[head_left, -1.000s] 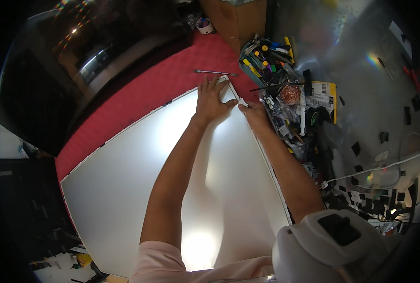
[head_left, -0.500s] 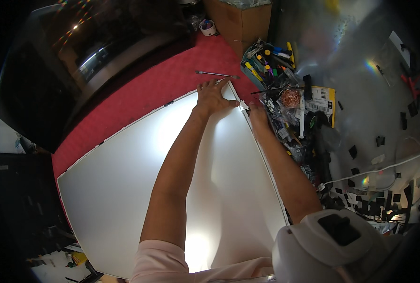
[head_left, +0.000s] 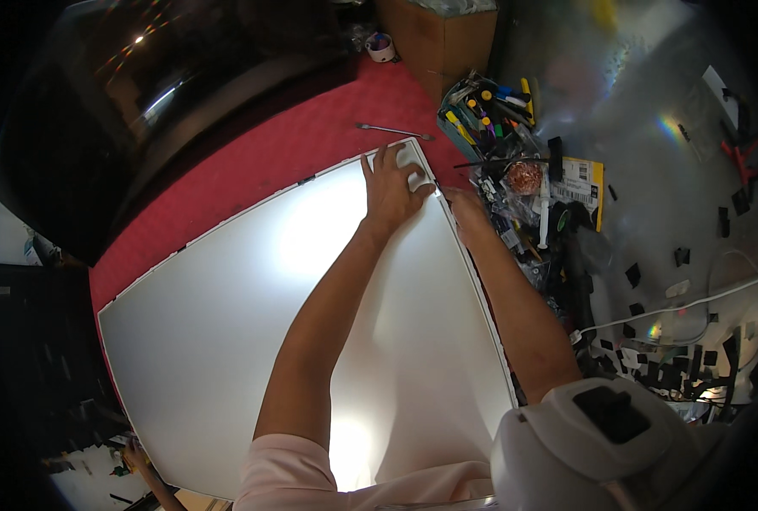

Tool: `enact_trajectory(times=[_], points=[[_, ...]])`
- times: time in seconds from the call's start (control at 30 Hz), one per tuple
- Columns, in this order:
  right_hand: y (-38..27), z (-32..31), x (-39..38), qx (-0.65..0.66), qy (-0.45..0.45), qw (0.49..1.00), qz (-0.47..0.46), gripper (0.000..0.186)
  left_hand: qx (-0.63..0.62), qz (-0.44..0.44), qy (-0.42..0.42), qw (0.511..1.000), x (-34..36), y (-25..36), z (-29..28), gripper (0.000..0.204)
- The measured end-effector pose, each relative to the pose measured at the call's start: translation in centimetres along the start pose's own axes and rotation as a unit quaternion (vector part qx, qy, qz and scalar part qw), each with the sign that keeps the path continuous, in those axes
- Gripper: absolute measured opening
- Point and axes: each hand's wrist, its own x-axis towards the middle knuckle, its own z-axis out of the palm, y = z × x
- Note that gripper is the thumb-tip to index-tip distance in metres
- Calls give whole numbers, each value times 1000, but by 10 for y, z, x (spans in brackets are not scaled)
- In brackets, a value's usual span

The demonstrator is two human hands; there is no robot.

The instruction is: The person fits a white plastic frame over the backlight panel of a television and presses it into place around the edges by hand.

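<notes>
A large flat white backlit panel (head_left: 217,341) with a thin white frame lies before me, glowing in places. Over its far right corner, my left hand (head_left: 390,194) rests with fingers apart and bent, its thumb at the right-hand frame edge. Just outside that edge is my right hand (head_left: 471,215), its fingers drawn together against the frame beside the left thumb. Whatever lies between those right fingertips is hidden. A thin double-ended metal tool (head_left: 394,131) lies past the corner on the red cloth (head_left: 311,128).
Pens and tools fill a bin (head_left: 485,106) at the far right, near a cardboard box (head_left: 438,43). Bagged parts, a copper wire coil (head_left: 525,177) and a yellow envelope (head_left: 598,196) lie alongside. A dark screen (head_left: 183,111) stands far left. Another person's hand (head_left: 136,458) shows lower left.
My left hand has shifted slightly and curled its fingers more at the corner. The white piece that stuck out between my hands is now mostly covered. Another person's hand has appeared lower left.
</notes>
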Motion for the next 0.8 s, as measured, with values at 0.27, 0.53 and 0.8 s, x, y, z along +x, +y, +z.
enact_trajectory(times=[0.27, 0.53, 0.8], points=[[-4, 6, -9, -96, 67, 992, -45, 38, -37, -48, -28, 998, -25, 16, 6, 30], [-3, 1, -8, -53, 15, 998, -35, 37, -44, -29, -41, 998, -15, 13, 3, 41], [4, 3, -2, -109, 35, 991, -70, 32, -69, -39, -66, 995, -13, 6, 5, 68]])
